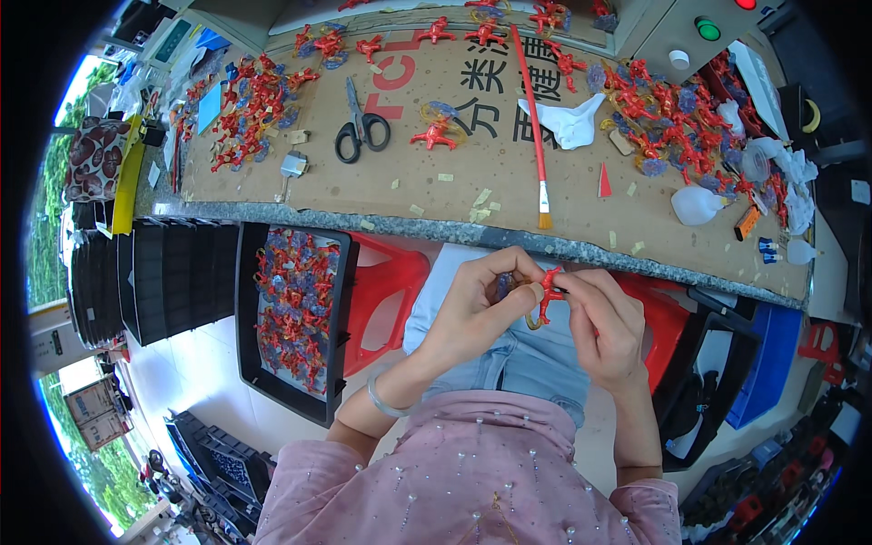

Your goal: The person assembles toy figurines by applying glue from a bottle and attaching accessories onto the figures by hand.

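Above my lap, just off the bench's front edge, both hands are at one small red plastic figure [550, 292] with a yellowish clear part. My left hand [490, 304] pinches it between thumb and forefinger; a bit of bluish clear plastic shows by its fingers. My right hand [607, 322] has its fingertips pressed together at the figure's upper right side, and whether they hold a separate piece is hidden. On the cardboard ahead lies a similar red figure [434, 136] with a clear ring. A long red-handled brush [536, 136] lies with its bristles toward me.
Black-handled scissors [361, 130] lie on the cardboard. Heaps of red figures [250, 109] cover the bench's left and right sides. A white squeeze bottle [698, 205] and a crumpled white cloth [572, 121] are at right. A black crate [341, 336] of figures stands left of my lap.
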`<state>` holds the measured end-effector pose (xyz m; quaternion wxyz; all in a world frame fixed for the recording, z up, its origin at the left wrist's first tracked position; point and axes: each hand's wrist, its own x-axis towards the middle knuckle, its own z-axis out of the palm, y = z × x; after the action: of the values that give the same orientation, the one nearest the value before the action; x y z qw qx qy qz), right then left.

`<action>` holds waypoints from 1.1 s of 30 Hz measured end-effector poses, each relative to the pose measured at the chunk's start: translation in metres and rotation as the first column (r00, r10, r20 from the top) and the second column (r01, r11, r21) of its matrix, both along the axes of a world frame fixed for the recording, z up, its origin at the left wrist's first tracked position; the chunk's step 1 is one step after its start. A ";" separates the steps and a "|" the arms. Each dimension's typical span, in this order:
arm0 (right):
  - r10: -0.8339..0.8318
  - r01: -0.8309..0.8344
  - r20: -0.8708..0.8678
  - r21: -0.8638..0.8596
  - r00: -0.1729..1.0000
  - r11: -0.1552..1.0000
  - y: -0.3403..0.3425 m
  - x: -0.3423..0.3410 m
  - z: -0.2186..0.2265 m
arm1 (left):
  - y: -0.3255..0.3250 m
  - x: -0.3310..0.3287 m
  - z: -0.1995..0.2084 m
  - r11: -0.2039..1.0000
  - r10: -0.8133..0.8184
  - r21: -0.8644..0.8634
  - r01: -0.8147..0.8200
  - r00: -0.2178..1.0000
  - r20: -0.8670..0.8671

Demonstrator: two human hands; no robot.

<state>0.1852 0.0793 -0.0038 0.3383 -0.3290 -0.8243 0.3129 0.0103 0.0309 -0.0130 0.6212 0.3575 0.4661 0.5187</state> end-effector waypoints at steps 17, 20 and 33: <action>0.050 -0.050 0.006 0.057 0.999 0.997 0.002 0.002 -0.002 | 0.000 -0.003 0.008 0.998 -0.017 -0.066 0.021 0.998 0.061; 0.052 -0.058 0.045 0.142 0.998 0.988 0.003 0.002 -0.001 | -0.002 -0.001 0.005 1.000 -0.018 -0.024 0.017 0.999 -0.050; 0.012 -0.006 -0.028 0.177 1.000 0.984 -0.001 -0.001 -0.001 | -0.003 -0.002 0.012 0.999 -0.001 -0.047 0.002 1.000 0.015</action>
<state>0.1838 0.0784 -0.0050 0.3765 -0.2894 -0.8453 0.2447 0.0084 0.0281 -0.0006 0.6333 0.3393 0.4734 0.5096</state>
